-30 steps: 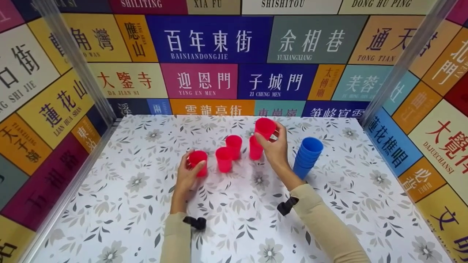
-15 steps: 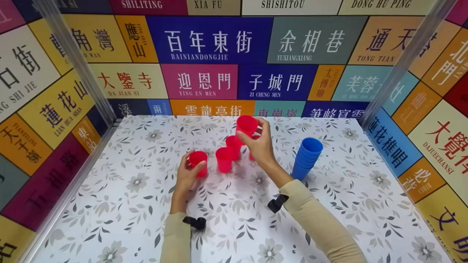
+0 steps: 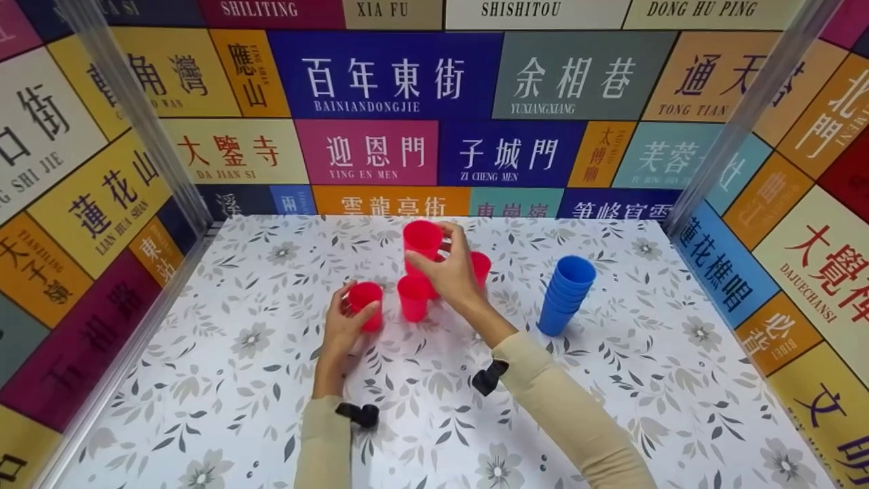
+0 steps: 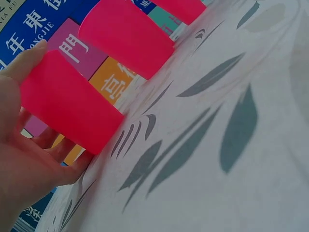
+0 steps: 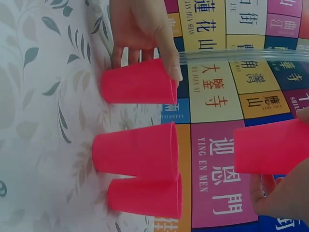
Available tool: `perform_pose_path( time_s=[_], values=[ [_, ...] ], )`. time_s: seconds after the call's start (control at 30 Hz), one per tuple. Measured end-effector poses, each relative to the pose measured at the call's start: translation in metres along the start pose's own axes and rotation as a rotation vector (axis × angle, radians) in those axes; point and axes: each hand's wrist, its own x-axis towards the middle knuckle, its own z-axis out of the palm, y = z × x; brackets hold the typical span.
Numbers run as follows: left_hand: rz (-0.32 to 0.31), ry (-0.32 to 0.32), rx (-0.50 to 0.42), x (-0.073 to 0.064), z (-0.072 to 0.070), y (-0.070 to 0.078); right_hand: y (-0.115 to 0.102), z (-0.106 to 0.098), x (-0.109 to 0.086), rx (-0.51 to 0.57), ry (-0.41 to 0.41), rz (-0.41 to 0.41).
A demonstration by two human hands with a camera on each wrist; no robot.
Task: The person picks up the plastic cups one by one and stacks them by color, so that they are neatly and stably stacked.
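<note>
- Walls (image 3: 373,153) of coloured panels with Chinese characters and Latin lettering close the far, left and right sides of a white tabletop (image 3: 407,421) printed with grey leaves and flowers.
- At left, the person's left hand (image 3: 341,333) curls thumb and fingers round the leftmost red cup (image 3: 366,309), which stands upright on the tabletop.
- Toward the far middle, the right hand (image 3: 453,272) holds a raised red cup (image 3: 421,239), mouth up, clear of the tabletop.
- Just right of the leftmost one stands a near middle red cup (image 3: 413,299); another (image 5: 147,197), mostly hidden in the head view, stands close behind it. Whether they touch cannot be told.
- Farther right, a partly hidden red cup (image 3: 481,267) shows beyond the right hand.
- Well apart at right stands a nested stack of blue cups (image 3: 565,299).
</note>
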Motion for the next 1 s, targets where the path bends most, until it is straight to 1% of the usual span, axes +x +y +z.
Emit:
perform_pose_path(
  time_s=[0.17,0.37,0.47,0.57,0.73,0.93,1.0],
  values=[
    [0.002,-0.023,0.014,-0.001,-0.002,0.000,0.000,0.012,-0.003,-0.002,-0.043,0.005],
    [0.012,-0.029,-0.007,0.000,0.000,0.001,0.000,0.021,-0.004,0.016,-0.056,0.004],
    [0.033,-0.021,-0.015,0.001,0.001,0.001,-0.002,0.024,-0.004,0.002,-0.068,0.007],
    [0.045,-0.006,-0.005,0.001,0.001,0.001,-0.002,0.028,-0.005,-0.006,-0.084,0.007],
    [0.043,0.005,0.024,0.000,0.002,0.001,-0.001,0.033,-0.005,-0.026,-0.096,0.004],
    [0.064,-0.005,0.015,0.001,0.002,0.000,0.002,0.039,-0.006,-0.048,-0.131,0.050],
    [0.055,-0.007,0.020,0.001,0.001,0.000,0.004,0.042,-0.007,-0.054,-0.149,0.069]
  ],
)
